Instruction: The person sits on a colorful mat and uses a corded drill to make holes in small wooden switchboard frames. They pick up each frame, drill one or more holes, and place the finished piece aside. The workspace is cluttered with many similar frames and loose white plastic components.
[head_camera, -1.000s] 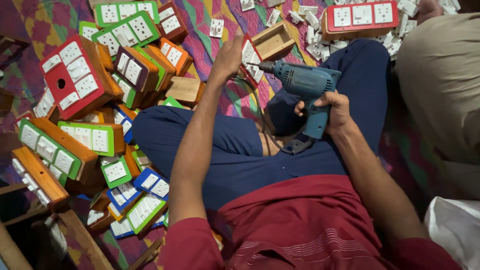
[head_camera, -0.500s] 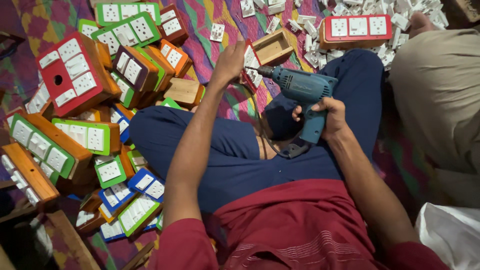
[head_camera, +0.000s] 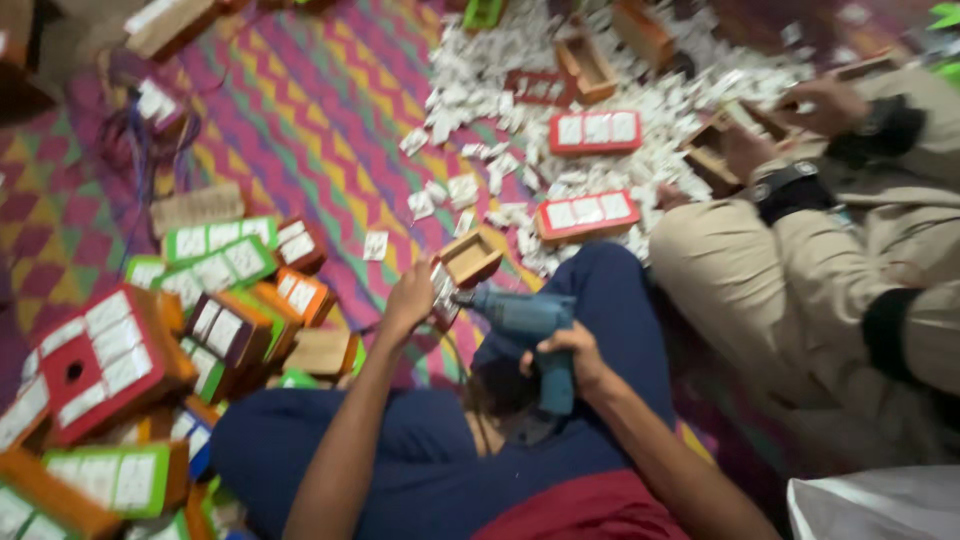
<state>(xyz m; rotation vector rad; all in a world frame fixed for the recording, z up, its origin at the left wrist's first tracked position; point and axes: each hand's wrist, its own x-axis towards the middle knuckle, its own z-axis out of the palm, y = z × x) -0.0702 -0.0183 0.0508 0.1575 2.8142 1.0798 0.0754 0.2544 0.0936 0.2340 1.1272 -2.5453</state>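
**Switch boxes being fitted on a patterned mat**

At nine o'clock, finished coloured boxes (head_camera: 110, 350) lie heaped. Centre, left hand (head_camera: 412, 298) pinches a small part beside an unfitted wooden box (head_camera: 470, 258); right hand (head_camera: 572, 352) grips a blue drill (head_camera: 525, 325). At one o'clock, loose white plates (head_camera: 640, 100) remain.

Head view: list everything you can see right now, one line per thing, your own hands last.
Drill: one, blue, over the lap.
Open wooden box: one, tan, by the drill tip.
Red boards: two, white switches, on the white pile.
Loose white parts: many, scattered top centre.
Coloured boards: a heap, green, orange, red, at left.
Mat: one, zigzag multicolour, underneath.
Co-worker: one, beige clothes, at right, holding a wooden box.
Left hand: beside the open box.
Right hand: on the drill's grip.
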